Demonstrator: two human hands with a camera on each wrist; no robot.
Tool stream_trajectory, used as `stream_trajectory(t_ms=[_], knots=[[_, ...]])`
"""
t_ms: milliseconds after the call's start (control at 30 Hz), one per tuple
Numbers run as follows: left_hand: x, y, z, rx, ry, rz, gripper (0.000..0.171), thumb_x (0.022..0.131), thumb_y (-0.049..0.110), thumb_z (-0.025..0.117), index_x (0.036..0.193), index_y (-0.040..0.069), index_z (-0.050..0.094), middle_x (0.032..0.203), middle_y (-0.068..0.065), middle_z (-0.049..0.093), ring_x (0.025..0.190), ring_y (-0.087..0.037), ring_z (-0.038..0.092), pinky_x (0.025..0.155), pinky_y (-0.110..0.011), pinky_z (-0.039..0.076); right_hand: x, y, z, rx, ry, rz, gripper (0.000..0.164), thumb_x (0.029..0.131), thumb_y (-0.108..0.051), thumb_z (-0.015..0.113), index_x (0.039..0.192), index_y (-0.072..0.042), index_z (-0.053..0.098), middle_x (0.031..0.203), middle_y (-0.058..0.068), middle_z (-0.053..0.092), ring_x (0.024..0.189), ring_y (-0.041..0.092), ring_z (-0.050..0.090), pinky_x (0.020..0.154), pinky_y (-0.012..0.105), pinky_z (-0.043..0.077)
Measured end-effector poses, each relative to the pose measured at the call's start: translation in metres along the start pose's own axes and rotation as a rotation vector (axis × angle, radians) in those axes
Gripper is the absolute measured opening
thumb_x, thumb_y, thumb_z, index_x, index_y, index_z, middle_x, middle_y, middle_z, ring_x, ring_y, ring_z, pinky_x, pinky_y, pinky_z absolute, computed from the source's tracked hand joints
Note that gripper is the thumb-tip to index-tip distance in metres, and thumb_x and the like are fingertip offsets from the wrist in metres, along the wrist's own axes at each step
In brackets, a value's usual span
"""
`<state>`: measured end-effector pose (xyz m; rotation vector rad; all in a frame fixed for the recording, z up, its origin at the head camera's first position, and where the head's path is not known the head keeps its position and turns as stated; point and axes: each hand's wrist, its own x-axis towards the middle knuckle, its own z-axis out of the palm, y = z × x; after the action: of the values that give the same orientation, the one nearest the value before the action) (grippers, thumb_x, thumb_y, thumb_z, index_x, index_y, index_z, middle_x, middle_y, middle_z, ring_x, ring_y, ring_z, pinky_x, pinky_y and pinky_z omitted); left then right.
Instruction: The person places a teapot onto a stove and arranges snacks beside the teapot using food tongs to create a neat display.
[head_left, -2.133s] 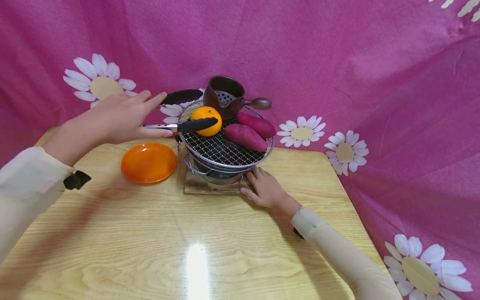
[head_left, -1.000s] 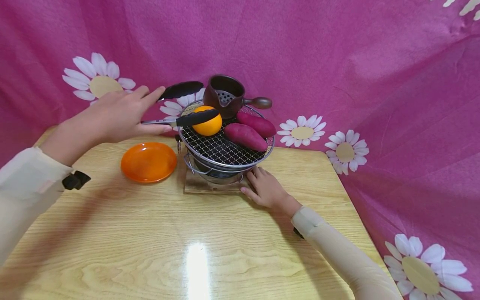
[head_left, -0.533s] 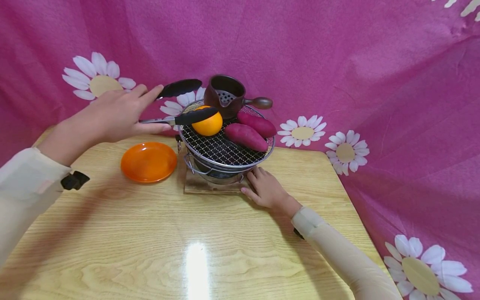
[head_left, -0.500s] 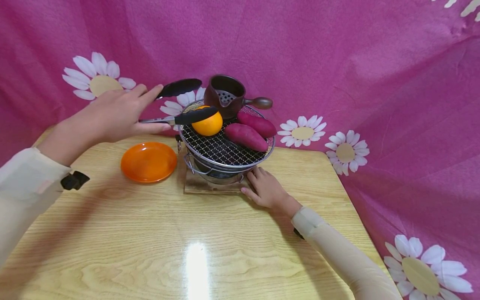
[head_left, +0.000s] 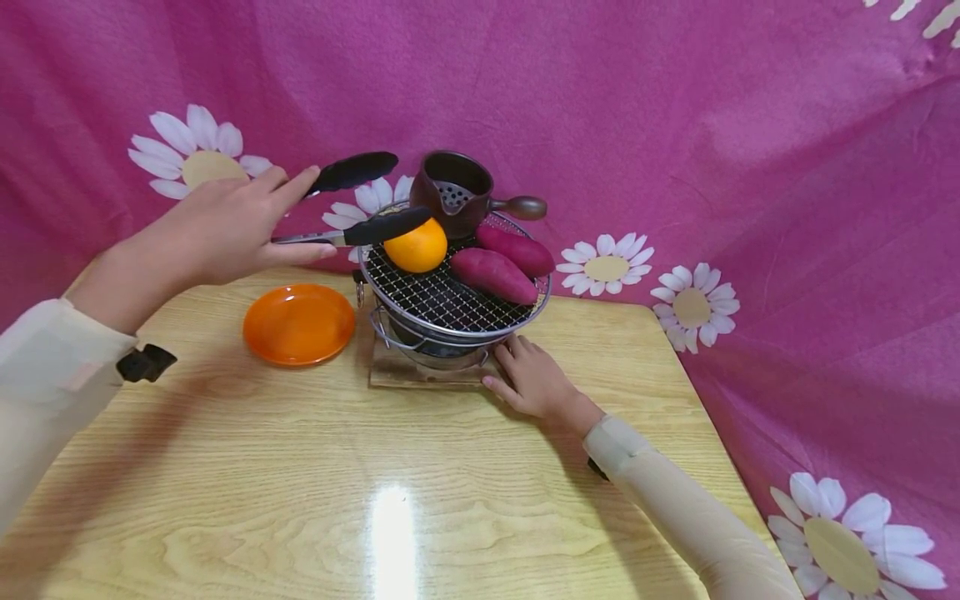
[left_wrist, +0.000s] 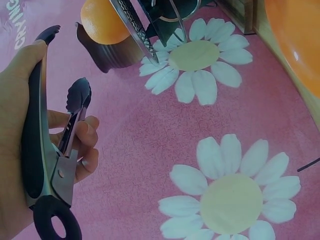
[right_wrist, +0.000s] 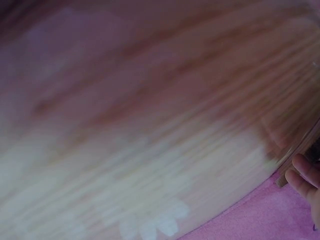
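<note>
My left hand (head_left: 232, 221) holds a pair of tongs (head_left: 386, 227) with black tips; the arms are spread apart. One tip overlaps the top of an orange (head_left: 417, 252) in the head view, while the other stands higher at the left. In the left wrist view the tongs' tips hold nothing. The orange sits on the round wire rack of a small grill (head_left: 442, 308), beside two purple sweet potatoes (head_left: 495, 277). My right hand (head_left: 532, 379) rests low at the right corner of the grill's wooden base (head_left: 420, 378), fingers extended, touching its edge.
A dark brown side-handled pot (head_left: 431, 193) stands at the back of the rack, its handle pointing right. An orange plate (head_left: 300, 325) lies on the wooden table (head_left: 300, 483) left of the grill. Behind hangs a pink cloth (head_left: 600, 100) with daisies.
My left hand has drifted slightly up and left with the tongs, whose lower tip has risen from the orange's front to its top. The orange and my right hand have stayed in place.
</note>
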<state>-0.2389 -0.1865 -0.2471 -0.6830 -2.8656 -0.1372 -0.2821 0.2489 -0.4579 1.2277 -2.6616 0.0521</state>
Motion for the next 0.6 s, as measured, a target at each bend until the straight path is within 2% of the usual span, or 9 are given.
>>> stream_trajectory(t_ms=[300, 600], knots=[[-0.0021, -0.0025, -0.0001, -0.040, -0.004, -0.017, 0.097, 0.096, 0.066, 0.053, 0.162, 0.003, 0.020, 0.136, -0.033, 0.050, 0.095, -0.045, 0.063, 0.090, -0.061, 0.053, -0.0001, -0.0005, 0.0002, 0.007, 0.010, -0.001, 0.079, 0.103, -0.067, 0.014, 0.127, -0.005, 0.056, 0.134, 0.018, 0.050, 0.116, 0.035, 0.057, 0.099, 0.051, 0.052], [-0.0052, -0.0078, 0.0003, -0.081, -0.009, -0.045, 0.096, 0.097, 0.064, 0.054, 0.163, 0.005, 0.016, 0.145, -0.036, 0.044, 0.117, -0.054, 0.055, 0.099, -0.067, 0.047, 0.0006, -0.0016, -0.0011, 0.004, 0.020, -0.015, 0.080, 0.104, -0.065, 0.014, 0.129, -0.003, 0.055, 0.131, 0.019, 0.052, 0.114, 0.035, 0.058, 0.098, 0.051, 0.052]])
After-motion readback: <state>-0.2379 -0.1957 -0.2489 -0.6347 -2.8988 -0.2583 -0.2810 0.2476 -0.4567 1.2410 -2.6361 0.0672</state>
